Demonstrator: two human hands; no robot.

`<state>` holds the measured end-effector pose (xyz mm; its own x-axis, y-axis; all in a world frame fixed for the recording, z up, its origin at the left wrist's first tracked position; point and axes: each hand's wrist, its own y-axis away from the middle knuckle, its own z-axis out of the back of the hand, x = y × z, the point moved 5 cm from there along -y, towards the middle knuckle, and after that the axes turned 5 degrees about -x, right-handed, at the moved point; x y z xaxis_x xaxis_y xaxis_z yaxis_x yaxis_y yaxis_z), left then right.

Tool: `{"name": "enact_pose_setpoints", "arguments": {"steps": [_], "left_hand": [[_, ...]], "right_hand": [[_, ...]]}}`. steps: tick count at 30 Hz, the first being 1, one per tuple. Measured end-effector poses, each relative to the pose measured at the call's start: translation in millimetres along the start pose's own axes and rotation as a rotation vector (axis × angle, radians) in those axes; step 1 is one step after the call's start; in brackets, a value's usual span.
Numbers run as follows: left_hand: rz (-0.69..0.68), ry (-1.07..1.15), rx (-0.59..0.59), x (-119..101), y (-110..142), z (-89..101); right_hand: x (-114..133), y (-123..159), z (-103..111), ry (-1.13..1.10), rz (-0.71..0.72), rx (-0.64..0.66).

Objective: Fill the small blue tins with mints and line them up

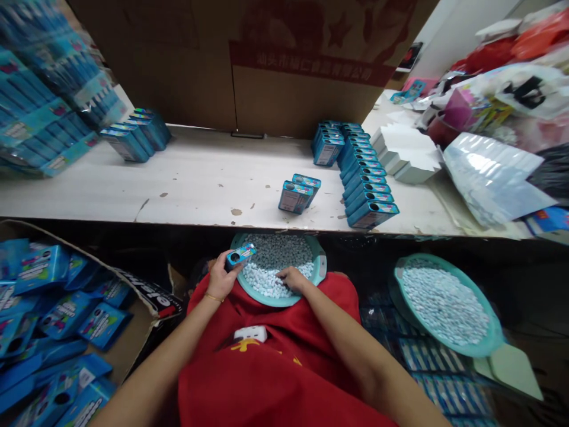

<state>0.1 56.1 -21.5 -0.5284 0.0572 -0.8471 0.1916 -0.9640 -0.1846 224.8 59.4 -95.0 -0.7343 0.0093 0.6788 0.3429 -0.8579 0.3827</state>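
Note:
My left hand (221, 277) is closed around a small blue candy box (241, 254), which has a dark round hole in its top. It holds the box over the left rim of a teal basin (322, 268) on my lap. Small pale candies (267, 279) fill the basin. In among them rests my right hand (293, 279), its fingers bent down into the candies, so what they pinch, if anything, is hidden. Two blue boxes (299, 194) stand on the white table just beyond the basin.
A row of blue boxes (367, 184) lines the table's right, beside white cartons (406, 151). A large cardboard box (306, 95) stands behind. At left, an open carton (133, 332) holds loose blue boxes. Another candy basin (495, 332) sits at right, and wrapped packs (40, 112) are stacked far left.

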Motion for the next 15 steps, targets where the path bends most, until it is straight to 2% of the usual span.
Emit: {"name": "enact_pose_setpoints", "arguments": {"steps": [4, 7, 10, 12, 15], "left_hand": [[0.011, -0.019, 0.001, 2.7, -1.1, 1.6], [0.002, -0.040, -0.017, 1.3, -2.0, 2.3], [-0.039, -0.020, 0.006, -6.9, -2.2, -1.4], [-0.074, -0.006, 0.041, -14.4, -1.2, -5.9], [-0.107, 0.006, 0.085, -22.5, 1.9, -12.3]], "right_hand": [[-0.5, 10.6, 12.0, -0.139, -0.068, 0.048], [14.0, 26.1, 39.3, -0.288, -0.107, 0.067], [42.5, 39.8, 73.3, -0.354, -0.106, 0.057], [69.2, 45.8, 93.0, -0.230, -0.017, 0.044], [112.3, 51.6, 110.8, 0.122, 0.158, 0.002]]}}
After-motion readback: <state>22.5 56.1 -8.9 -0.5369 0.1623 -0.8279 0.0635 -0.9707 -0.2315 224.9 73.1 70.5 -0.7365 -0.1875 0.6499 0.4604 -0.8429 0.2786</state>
